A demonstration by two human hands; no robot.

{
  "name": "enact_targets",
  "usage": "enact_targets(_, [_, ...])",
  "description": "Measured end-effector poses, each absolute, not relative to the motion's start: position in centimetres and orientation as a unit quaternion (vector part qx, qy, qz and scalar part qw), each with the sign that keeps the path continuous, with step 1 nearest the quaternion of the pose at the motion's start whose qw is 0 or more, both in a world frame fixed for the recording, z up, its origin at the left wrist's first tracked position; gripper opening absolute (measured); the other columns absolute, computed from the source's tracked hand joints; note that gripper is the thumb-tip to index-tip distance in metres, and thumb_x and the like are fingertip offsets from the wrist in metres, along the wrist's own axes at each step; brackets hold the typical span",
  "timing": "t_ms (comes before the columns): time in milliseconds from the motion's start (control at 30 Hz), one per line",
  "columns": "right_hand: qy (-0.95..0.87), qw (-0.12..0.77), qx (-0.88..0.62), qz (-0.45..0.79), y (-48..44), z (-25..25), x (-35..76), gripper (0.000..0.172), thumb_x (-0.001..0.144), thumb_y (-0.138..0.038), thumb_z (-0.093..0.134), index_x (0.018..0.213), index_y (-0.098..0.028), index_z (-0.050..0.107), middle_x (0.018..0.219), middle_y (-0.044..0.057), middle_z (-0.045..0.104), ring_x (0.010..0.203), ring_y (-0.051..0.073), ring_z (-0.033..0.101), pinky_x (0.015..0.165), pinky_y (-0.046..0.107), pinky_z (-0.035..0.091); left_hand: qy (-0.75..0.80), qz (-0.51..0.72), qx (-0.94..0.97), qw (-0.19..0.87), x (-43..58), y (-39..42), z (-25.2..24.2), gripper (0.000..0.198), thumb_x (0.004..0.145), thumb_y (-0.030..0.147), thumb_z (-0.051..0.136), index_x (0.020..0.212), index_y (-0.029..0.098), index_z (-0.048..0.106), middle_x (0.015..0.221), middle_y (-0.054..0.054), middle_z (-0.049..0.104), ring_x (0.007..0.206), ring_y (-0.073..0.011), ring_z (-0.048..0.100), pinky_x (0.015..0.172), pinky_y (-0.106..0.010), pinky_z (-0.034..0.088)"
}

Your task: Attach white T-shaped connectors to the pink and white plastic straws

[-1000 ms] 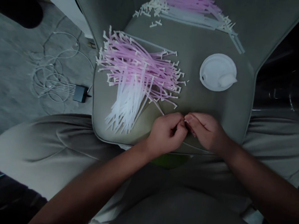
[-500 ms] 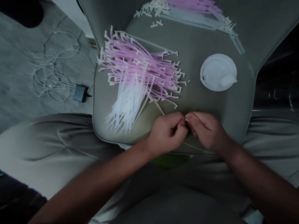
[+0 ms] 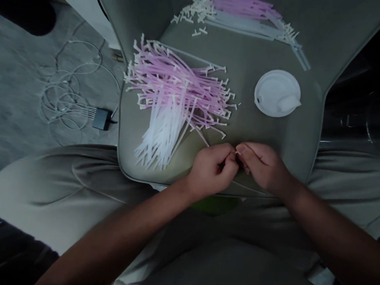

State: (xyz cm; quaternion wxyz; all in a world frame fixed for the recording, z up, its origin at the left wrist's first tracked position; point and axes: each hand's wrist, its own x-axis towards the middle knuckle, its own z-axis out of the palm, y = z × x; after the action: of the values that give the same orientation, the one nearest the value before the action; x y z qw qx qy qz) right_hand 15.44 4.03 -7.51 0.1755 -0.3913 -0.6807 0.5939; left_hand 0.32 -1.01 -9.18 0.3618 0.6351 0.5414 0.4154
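My left hand (image 3: 212, 168) is closed in a pinch near the front edge of the chair seat. A thin pale tube (image 3: 203, 135) emerges above its knuckles, and its other end is hidden in the fingers. My right hand (image 3: 260, 163) pinches beside it, fingertips almost touching the left ones. Between them shows a tiny white tip (image 3: 237, 153), too small to make out fully. Below the hands another thin pale strand (image 3: 248, 188) lies along the seat edge. Left of the hands is a pile of pink tubes (image 3: 182, 78) with small white end pieces, crossed by white tubes (image 3: 162, 131).
On the seat (image 3: 243, 54) to the right is a round white lid (image 3: 277, 81) holding whitish material. At the back lie small white T-shaped connectors (image 3: 200, 9), more pink tubes (image 3: 245, 7) and clear tubes (image 3: 241, 26). A black box with cables (image 3: 102, 119) rests on the floor.
Both hands keep almost the same place and grip. The right fingertips shift very slightly; the piles and lid stay where they were.
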Motion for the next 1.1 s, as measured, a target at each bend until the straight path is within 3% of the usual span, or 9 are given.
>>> enact_targets(1100, [-0.686,0.197,-0.398,0.576,3.8,-7.57,15.1,0.04,0.1,-0.032,0.04,0.062,-0.02,0.043,0.058,-0.005,0.043,0.056,0.009,0.04,0.057,0.025,0.033,0.562,0.389,0.642,0.347,0.35,-0.97,-9.1,0.026,0.089,0.017,0.044,0.063,0.019,0.042,0.055,0.005,0.043,0.051,-0.0082,0.041,0.051,-0.023,0.03])
